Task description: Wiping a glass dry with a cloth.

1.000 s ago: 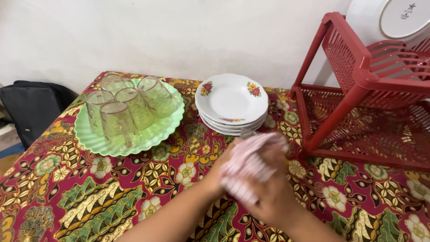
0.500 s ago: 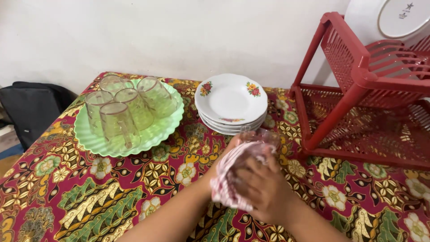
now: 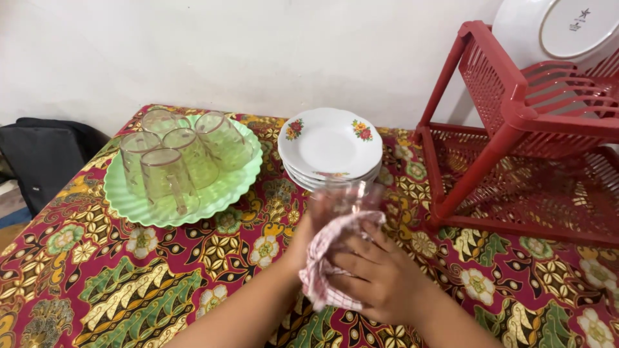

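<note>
Two hands work together over the patterned tablecloth, nearest the viewer. The right hand is curled closed, its fingers pressing a red-and-white checked cloth against the lower part of a clear drinking glass. The left hand is mostly hidden behind the cloth and glass; it seems to cup the glass from the far side, though how tightly its fingers close cannot be told. The glass rises just above the right fingertips, its upper part bare of cloth.

To wipe it well, I judge the left hand should hold the glass steady while the right turns the cloth around the wall, keeping fabric between skin and glass so no prints are left. The bare upper part and rim look unwiped and would want the cloth drawn up over them. A firm but light squeeze suits thin glass.

Just beyond the fingertips sits a stack of white floral plates, close enough to knock. Left of the fingers and farther off, a green scalloped plate carries upturned glass mugs. Right of them stands a red dish rack with a white plate on top.
</note>
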